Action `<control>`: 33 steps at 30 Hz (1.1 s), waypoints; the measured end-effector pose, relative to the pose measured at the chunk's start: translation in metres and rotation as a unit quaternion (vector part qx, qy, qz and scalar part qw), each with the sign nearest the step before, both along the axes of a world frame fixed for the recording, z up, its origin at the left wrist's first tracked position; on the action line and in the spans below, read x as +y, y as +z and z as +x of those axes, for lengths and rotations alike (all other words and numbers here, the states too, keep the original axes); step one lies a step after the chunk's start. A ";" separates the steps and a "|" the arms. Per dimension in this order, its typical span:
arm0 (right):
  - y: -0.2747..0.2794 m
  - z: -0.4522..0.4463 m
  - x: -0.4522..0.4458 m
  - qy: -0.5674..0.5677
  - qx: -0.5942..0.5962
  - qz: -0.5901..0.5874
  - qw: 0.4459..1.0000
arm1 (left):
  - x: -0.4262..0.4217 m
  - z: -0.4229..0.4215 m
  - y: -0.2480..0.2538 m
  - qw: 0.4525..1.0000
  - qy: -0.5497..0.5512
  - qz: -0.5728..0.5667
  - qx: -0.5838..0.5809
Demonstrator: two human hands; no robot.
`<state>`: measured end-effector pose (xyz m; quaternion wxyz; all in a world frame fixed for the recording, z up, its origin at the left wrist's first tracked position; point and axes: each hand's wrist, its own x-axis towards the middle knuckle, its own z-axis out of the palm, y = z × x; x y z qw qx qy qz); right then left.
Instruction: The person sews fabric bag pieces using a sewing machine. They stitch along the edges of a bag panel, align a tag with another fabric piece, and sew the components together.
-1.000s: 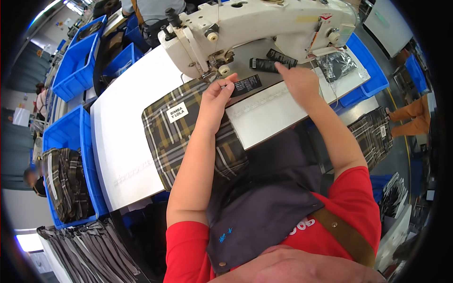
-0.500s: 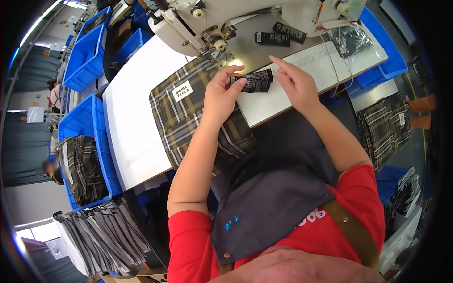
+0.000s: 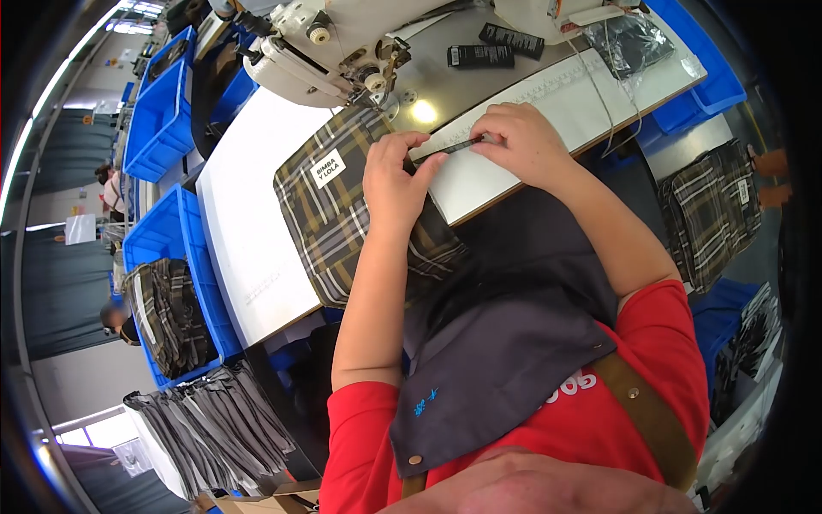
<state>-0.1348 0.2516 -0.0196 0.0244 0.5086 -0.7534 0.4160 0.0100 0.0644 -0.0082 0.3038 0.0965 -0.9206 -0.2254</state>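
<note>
Toward twelve o'clock: left hand (image 3: 396, 184) and right hand (image 3: 522, 147) pinch label (image 3: 461, 147) between them. Cloth (image 3: 342, 218) at label's eight, machine (image 3: 312, 56) at its ten. I'd flag loose pinch dropping label, uneven pull twisting it.

The top edge crops the sewing machine (image 3: 295, 64); print on the black labels (image 3: 481, 56) blurs.

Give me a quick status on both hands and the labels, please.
Left hand and right hand pinching black label, nearly edge-on. Two other labels on metal bed. Plaid fabric under left forearm; nothing visibly in the way.
</note>
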 end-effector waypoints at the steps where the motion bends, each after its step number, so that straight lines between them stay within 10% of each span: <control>1: 0.000 0.000 0.000 -0.003 0.002 0.005 1.000 | 0.004 0.000 0.003 0.998 0.005 0.061 -0.034; 21: 0.001 -0.002 -0.005 -0.010 -0.021 -0.003 1.000 | 0.005 -0.001 0.002 0.989 -0.006 0.135 -0.063; 23: 0.002 -0.002 -0.004 -0.010 -0.028 0.001 1.000 | 0.001 -0.003 0.000 0.998 0.001 -0.056 0.017; 33: 0.006 -0.002 -0.002 -0.009 -0.035 0.023 0.999 | 0.015 -0.028 0.015 0.990 -0.106 -0.085 0.023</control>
